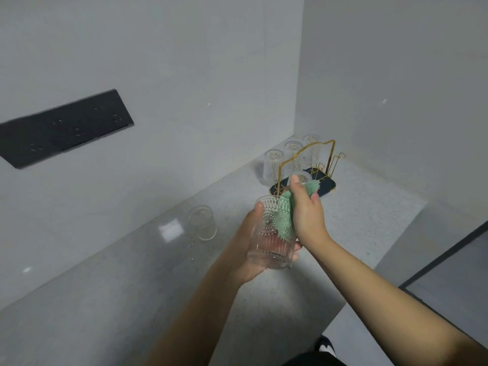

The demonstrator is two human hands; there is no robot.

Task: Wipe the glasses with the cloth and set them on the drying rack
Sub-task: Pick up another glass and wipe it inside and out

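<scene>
My left hand (247, 247) grips a clear embossed glass (272, 239) from its left side and holds it above the counter. My right hand (306, 212) clutches a green cloth (286, 217) and presses it over the glass's rim and right side. A second clear glass (202, 222) stands on the counter to the left. The drying rack (307, 165), gold wire on a dark tray, sits in the far corner with three glasses upside down on its far pegs (273, 167) and another glass (301, 176) on its near side, partly hidden by my right hand.
The pale speckled counter (356, 223) runs to the corner between two grey walls. A black socket panel (66, 128) is set in the left wall. The counter's front edge drops off at the right, beside a dark-framed panel (449, 262).
</scene>
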